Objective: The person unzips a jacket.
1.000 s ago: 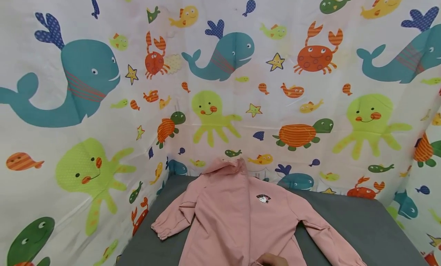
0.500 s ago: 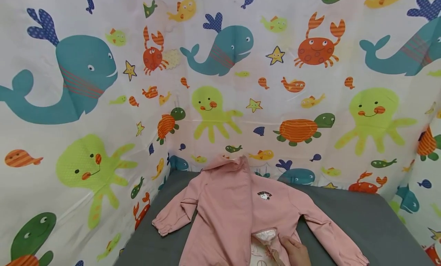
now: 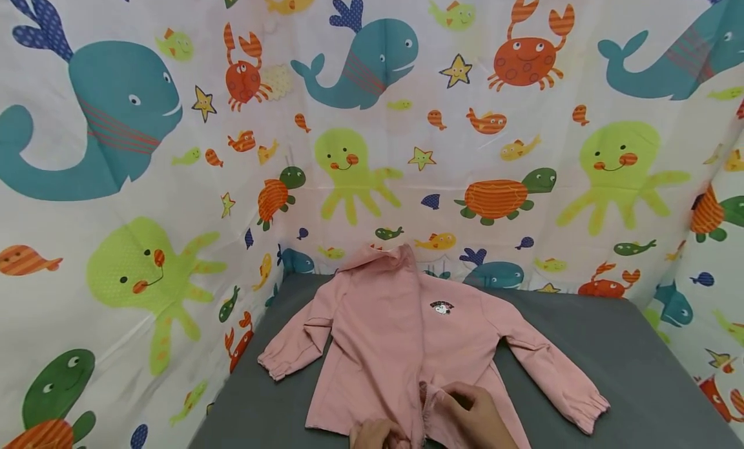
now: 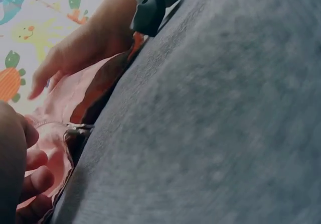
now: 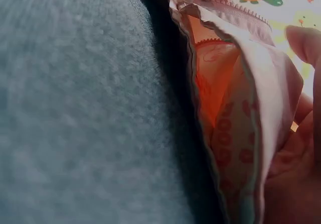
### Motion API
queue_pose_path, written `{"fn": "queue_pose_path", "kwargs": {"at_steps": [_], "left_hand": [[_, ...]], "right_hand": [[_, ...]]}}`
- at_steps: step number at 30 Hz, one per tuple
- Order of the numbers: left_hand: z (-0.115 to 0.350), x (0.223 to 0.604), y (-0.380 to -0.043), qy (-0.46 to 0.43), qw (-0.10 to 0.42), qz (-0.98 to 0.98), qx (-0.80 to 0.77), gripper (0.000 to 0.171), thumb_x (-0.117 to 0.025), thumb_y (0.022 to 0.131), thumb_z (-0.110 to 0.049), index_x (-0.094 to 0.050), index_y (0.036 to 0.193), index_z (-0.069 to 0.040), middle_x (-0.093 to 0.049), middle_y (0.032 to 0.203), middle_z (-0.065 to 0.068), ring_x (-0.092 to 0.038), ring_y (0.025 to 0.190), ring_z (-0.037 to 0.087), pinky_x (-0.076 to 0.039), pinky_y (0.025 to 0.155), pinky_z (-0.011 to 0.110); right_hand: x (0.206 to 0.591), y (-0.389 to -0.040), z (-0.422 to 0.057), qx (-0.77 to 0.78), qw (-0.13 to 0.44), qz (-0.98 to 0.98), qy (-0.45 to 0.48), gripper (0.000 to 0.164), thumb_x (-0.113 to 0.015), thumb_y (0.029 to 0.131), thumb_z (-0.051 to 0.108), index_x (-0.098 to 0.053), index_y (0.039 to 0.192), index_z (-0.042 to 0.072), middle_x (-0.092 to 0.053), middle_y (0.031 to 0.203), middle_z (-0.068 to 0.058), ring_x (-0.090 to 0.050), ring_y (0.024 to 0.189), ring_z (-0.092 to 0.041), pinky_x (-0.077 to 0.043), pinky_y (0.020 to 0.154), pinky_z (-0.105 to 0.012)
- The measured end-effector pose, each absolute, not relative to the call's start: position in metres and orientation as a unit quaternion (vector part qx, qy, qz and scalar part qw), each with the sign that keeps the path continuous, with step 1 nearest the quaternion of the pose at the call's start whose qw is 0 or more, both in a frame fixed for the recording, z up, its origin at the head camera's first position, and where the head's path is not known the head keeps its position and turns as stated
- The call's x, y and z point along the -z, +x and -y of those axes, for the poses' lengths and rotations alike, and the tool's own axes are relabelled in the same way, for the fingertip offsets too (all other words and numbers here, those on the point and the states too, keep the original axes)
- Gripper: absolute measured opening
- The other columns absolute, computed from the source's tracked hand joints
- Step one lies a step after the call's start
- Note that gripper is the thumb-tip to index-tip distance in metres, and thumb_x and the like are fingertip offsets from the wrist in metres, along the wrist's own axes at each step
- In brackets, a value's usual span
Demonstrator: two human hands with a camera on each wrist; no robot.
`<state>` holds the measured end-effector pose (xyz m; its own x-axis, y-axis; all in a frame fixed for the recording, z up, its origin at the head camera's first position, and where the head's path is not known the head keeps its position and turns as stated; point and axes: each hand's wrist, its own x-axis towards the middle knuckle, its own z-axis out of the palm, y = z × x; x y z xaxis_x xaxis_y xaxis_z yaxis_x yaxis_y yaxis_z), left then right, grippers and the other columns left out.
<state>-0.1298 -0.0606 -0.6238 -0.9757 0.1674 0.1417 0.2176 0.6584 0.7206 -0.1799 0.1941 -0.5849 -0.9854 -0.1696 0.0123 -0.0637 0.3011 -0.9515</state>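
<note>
A pink hooded jacket (image 3: 372, 345) lies front up, its hood towards the back wall and a small cartoon print (image 3: 442, 308) on its chest. At the lower front my left hand (image 3: 376, 432) grips the hem beside the front opening, its fingers curled in the left wrist view. My right hand (image 3: 479, 418) holds the other front panel near the bottom of the zip, where the edge is lifted. The right wrist view looks into this raised panel, with printed lining (image 5: 233, 133) and zip teeth (image 5: 228, 2) showing. A metal zip pull (image 4: 79, 128) hangs near the hem.
The jacket rests on a dark grey surface (image 3: 558, 345) that runs up to a white curtain (image 3: 407, 197) printed with sea animals at the back and sides. Both sleeves spread outward, the right-hand sleeve (image 3: 546, 378) reaching towards the front right.
The left hand has come into view at the hem. The right hand first folded the panel outward, baring pale lining, and has since brought it back towards the zip. The head view has tilted down.
</note>
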Motion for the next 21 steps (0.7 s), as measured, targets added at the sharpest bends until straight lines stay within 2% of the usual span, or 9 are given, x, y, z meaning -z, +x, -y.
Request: {"fn": "queue_pose_path", "kwargs": {"at_steps": [1, 4, 7, 9, 14, 17, 21], "left_hand": [[0.06, 0.624, -0.127, -0.105, 0.073, 0.902, 0.413, 0.006, -0.075, 0.098, -0.032, -0.075, 0.093, -0.033, -0.057, 0.077, -0.024, -0.049, 0.073, -0.004, -0.034, 0.076, 0.033], [0.058, 0.624, -0.122, -0.117, 0.197, 0.863, 0.449, 0.023, -0.078, 0.09, -0.011, -0.073, 0.089, -0.034, -0.054, 0.075, -0.024, -0.044, 0.067, -0.013, -0.035, 0.066, 0.022], [0.061, 0.62, -0.122, -0.137, 0.256, 0.83, 0.476, 0.031, -0.077, 0.085, 0.002, -0.072, 0.088, -0.029, -0.056, 0.074, -0.02, -0.046, 0.065, -0.012, -0.041, 0.061, 0.016], [0.066, 0.614, -0.124, -0.15, 0.261, 0.819, 0.489, 0.029, -0.074, 0.086, 0.005, -0.072, 0.089, -0.024, -0.056, 0.075, -0.017, -0.045, 0.065, -0.01, -0.043, 0.058, 0.017], [0.079, 0.599, -0.138, -0.176, 0.285, 0.822, 0.461, 0.021, -0.073, 0.09, 0.005, -0.072, 0.09, -0.016, -0.056, 0.077, -0.015, -0.044, 0.069, -0.008, -0.043, 0.059, 0.017], [0.086, 0.592, -0.145, -0.177, 0.285, 0.835, 0.435, 0.021, -0.075, 0.089, 0.005, -0.072, 0.092, -0.015, -0.057, 0.08, -0.015, -0.046, 0.072, -0.006, -0.045, 0.062, 0.018], [0.094, 0.583, -0.159, -0.161, 0.257, 0.867, 0.395, 0.019, -0.077, 0.091, 0.0, -0.073, 0.095, -0.018, -0.059, 0.086, -0.016, -0.05, 0.079, -0.003, -0.046, 0.069, 0.023]], "right_hand": [[0.585, -0.18, -0.193, 0.592, 0.042, -0.801, -0.078, 0.023, -0.067, 0.11, 0.029, -0.084, 0.108, 0.014, -0.082, 0.101, 0.0, -0.073, 0.086, -0.007, -0.059, 0.08, -0.027], [0.583, -0.178, -0.191, 0.606, 0.024, -0.791, -0.08, 0.023, -0.065, 0.112, 0.025, -0.084, 0.11, 0.012, -0.08, 0.096, -0.001, -0.067, 0.078, -0.005, -0.057, 0.076, -0.027], [0.58, -0.177, -0.19, 0.611, 0.001, -0.789, -0.056, 0.021, -0.066, 0.111, 0.025, -0.084, 0.106, 0.015, -0.077, 0.088, 0.001, -0.06, 0.07, -0.006, -0.053, 0.07, -0.027], [0.578, -0.176, -0.19, 0.609, -0.017, -0.792, -0.042, 0.02, -0.068, 0.11, 0.026, -0.084, 0.105, 0.017, -0.076, 0.086, 0.003, -0.06, 0.069, -0.007, -0.052, 0.067, -0.027], [0.572, -0.182, -0.192, 0.584, -0.064, -0.808, -0.043, 0.018, -0.07, 0.109, 0.026, -0.084, 0.104, 0.015, -0.077, 0.087, 0.004, -0.069, 0.072, -0.01, -0.057, 0.065, -0.028], [0.57, -0.186, -0.193, 0.557, -0.096, -0.823, -0.061, 0.015, -0.072, 0.107, 0.025, -0.083, 0.103, 0.015, -0.078, 0.086, 0.006, -0.071, 0.071, -0.007, -0.058, 0.066, -0.027], [0.567, -0.195, -0.195, 0.504, -0.146, -0.845, -0.098, 0.011, -0.074, 0.106, 0.023, -0.084, 0.102, 0.018, -0.075, 0.085, 0.015, -0.067, 0.071, -0.002, -0.057, 0.067, -0.025]]}}
